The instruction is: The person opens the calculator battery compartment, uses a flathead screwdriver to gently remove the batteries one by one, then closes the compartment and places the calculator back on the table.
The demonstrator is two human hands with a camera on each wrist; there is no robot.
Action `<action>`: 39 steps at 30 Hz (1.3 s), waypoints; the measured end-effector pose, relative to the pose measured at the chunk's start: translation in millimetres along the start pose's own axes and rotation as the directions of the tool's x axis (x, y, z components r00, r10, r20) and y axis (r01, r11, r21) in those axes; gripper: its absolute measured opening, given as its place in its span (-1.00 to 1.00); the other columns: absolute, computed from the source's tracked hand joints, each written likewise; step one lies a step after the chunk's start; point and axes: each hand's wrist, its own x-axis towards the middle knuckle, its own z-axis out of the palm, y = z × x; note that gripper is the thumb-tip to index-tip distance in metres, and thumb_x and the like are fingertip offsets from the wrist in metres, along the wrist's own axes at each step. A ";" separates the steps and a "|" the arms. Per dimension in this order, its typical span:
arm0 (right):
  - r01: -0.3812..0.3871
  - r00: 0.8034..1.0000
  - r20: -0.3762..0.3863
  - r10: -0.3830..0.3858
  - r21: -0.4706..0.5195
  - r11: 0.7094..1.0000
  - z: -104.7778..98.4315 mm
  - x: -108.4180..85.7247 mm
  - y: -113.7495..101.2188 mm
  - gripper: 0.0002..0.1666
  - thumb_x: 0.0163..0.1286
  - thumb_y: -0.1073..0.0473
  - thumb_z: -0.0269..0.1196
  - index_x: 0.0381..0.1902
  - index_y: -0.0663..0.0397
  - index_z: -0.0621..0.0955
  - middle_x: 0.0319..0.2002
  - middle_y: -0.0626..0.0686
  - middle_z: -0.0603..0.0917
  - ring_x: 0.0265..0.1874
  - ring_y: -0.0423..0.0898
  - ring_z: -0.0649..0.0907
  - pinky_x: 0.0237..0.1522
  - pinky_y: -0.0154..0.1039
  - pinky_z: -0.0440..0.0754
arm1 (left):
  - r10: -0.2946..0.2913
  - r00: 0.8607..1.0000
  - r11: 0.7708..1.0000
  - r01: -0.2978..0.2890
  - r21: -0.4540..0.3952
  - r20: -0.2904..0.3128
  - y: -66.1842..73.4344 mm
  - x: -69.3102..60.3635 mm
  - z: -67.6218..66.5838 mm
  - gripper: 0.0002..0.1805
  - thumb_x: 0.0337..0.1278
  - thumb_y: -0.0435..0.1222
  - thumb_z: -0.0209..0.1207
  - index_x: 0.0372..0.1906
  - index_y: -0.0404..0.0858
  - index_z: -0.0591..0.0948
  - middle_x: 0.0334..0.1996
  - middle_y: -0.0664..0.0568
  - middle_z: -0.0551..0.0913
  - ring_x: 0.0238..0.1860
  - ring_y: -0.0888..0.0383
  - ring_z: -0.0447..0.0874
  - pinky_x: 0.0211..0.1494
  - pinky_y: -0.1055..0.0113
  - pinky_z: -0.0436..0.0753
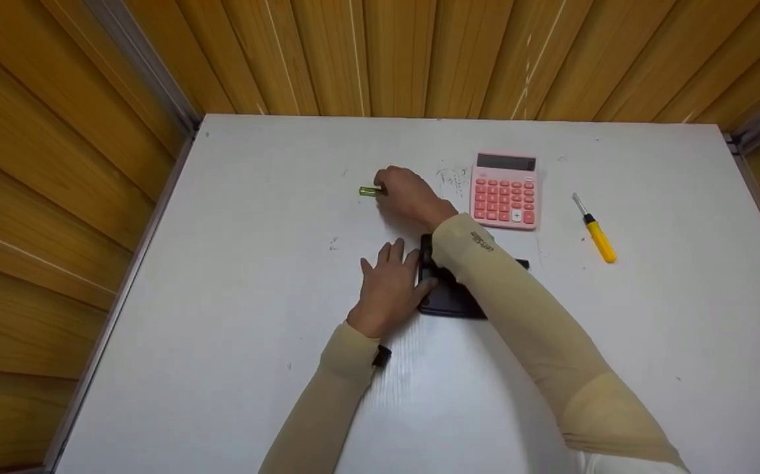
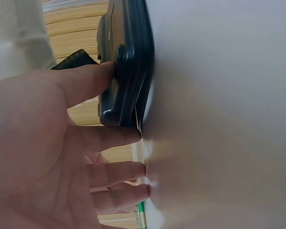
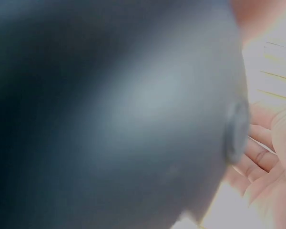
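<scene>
A flat black device with a round foot-like knob at its corner lies on the white table, partly hidden under my right forearm. My left hand is beside its left edge, fingers straight with tips on the table. In the left wrist view, the thumb touches the casing near that knob. Beyond the device, my right hand pinches a small green-and-gold battery at the table surface; its end sticks out left of the fingers. The right wrist view is mostly filled by the blurred dark casing.
A pink calculator lies behind the device, to the right of my right hand. Farther right is a screwdriver with a yellow handle. A small black piece shows past my right forearm. Wood-slat walls border the table.
</scene>
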 end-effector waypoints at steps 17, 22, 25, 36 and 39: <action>0.045 0.992 -0.120 -0.035 0.077 0.996 -24.3 -36.7 5.0 -0.58 0.59 0.20 0.30 0.31 0.25 0.64 0.18 0.21 0.67 0.20 0.10 0.65 0.32 -0.01 0.56 | 0.006 1.000 1.000 -0.006 0.022 0.006 -0.3 -0.3 0.0 -0.25 0.53 0.20 0.13 0.53 -0.21 0.48 0.54 -0.23 0.37 0.55 -0.18 0.28 0.36 -0.43 0.39; 0.044 0.985 -0.173 -0.023 0.115 0.992 -28.6 -50.9 6.7 -0.60 0.59 0.18 0.31 0.29 0.21 0.65 0.16 0.20 0.68 0.18 0.10 0.65 0.30 0.01 0.57 | 0.012 1.000 0.999 -0.012 0.034 0.000 -0.1 -0.5 -0.6 -0.26 0.53 0.20 0.12 0.52 -0.21 0.49 0.52 -0.24 0.38 0.53 -0.18 0.30 0.34 -0.43 0.42; 0.056 0.979 -0.203 -0.028 0.137 0.989 -30.6 -60.0 6.4 -0.60 0.59 0.19 0.30 0.29 0.22 0.66 0.16 0.21 0.68 0.18 0.11 0.66 0.30 0.02 0.57 | 0.010 1.000 0.999 -0.010 0.032 0.002 -0.1 0.0 -0.8 -0.26 0.53 0.20 0.12 0.52 -0.21 0.49 0.53 -0.24 0.38 0.53 -0.18 0.30 0.35 -0.43 0.41; 0.128 0.945 -0.320 -0.065 0.180 0.975 -33.7 -88.8 3.4 -0.63 0.60 0.17 0.30 0.26 0.19 0.67 0.13 0.17 0.71 0.15 0.07 0.68 0.28 -0.02 0.60 | 0.006 1.000 1.000 -0.006 0.021 -0.011 0.1 0.3 0.1 -0.25 0.52 0.19 0.15 0.52 -0.23 0.50 0.54 -0.24 0.38 0.54 -0.20 0.30 0.36 -0.44 0.40; 0.144 0.931 -0.358 -0.070 0.186 0.972 -32.4 -95.4 3.1 -0.64 0.59 0.18 0.32 0.24 0.19 0.68 0.11 0.16 0.72 0.12 0.05 0.69 0.26 -0.02 0.62 | 0.006 1.000 1.000 -0.006 0.019 -0.014 0.2 -0.1 0.6 -0.26 0.52 0.19 0.15 0.52 -0.22 0.50 0.53 -0.25 0.38 0.54 -0.20 0.31 0.36 -0.45 0.40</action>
